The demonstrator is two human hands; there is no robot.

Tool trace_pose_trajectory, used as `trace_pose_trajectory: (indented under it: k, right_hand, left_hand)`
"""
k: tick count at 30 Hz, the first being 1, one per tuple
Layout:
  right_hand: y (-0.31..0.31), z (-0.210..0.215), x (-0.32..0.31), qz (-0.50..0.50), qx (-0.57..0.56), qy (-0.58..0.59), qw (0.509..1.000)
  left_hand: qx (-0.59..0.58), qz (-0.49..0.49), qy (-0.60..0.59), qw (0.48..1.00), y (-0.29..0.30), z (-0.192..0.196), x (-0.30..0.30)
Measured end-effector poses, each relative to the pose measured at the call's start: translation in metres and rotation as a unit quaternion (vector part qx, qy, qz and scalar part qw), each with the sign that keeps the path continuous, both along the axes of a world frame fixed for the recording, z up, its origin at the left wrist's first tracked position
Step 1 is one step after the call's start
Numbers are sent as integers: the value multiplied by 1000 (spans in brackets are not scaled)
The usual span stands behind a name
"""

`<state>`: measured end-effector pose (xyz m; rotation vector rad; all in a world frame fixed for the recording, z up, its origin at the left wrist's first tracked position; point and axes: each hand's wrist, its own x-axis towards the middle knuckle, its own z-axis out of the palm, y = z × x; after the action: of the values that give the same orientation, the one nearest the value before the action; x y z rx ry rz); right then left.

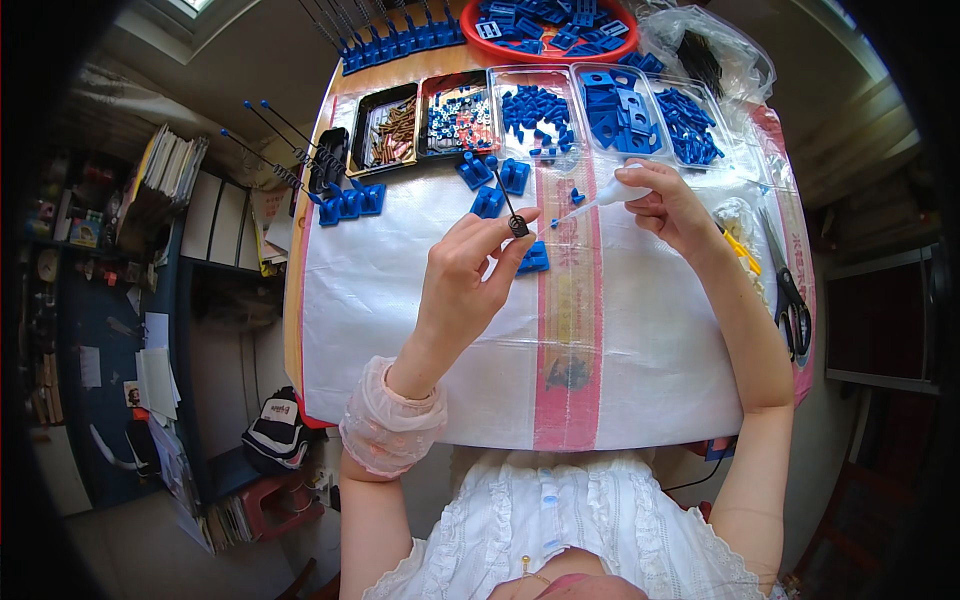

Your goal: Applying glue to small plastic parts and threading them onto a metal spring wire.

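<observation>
Between its thumb and forefinger, my left hand [468, 262] pinches a black coil spring [518, 226] on a thin dark rod that points up and is tipped with a blue bead. My right hand [664, 203] is closed round a translucent white squeeze bottle [617, 192]. The bottle's long thin nozzle slants down to the left, its tip near a tiny blue piece [554, 223]; whether they touch I cannot tell. A small blue peg [577, 196] lies beside the nozzle. Blue plastic bases [487, 203] lie beyond my left hand, and another base [535, 258] lies just right of its fingertips.
Along the back stand trays of brass-coloured screws [396, 128], small metal nuts [458, 120], blue pegs [537, 107], blue plates [617, 105] and blue parts [687, 125]. Behind them is a red basin [628, 50]. Finished-looking spring pieces [350, 203] stand left; black-handled scissors [793, 310] lie right.
</observation>
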<state>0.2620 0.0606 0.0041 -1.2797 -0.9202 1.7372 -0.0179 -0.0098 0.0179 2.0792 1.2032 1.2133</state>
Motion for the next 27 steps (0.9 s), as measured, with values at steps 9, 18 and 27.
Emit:
trace_pose_trajectory:
  k: [9, 18, 27]
  right_hand:
    - [-2, 4, -3, 2, 10, -1, 1000]
    - [-3, 5, -4, 4, 16, -11, 1000]
    - [-2, 5, -5, -6, 11, -15, 1000]
  left_hand:
    - [-4, 1, -1, 1000, 0, 0, 0]
    - [-4, 0, 1, 1000, 0, 2, 0]
    - [-4, 2, 2, 1000, 0, 1, -1]
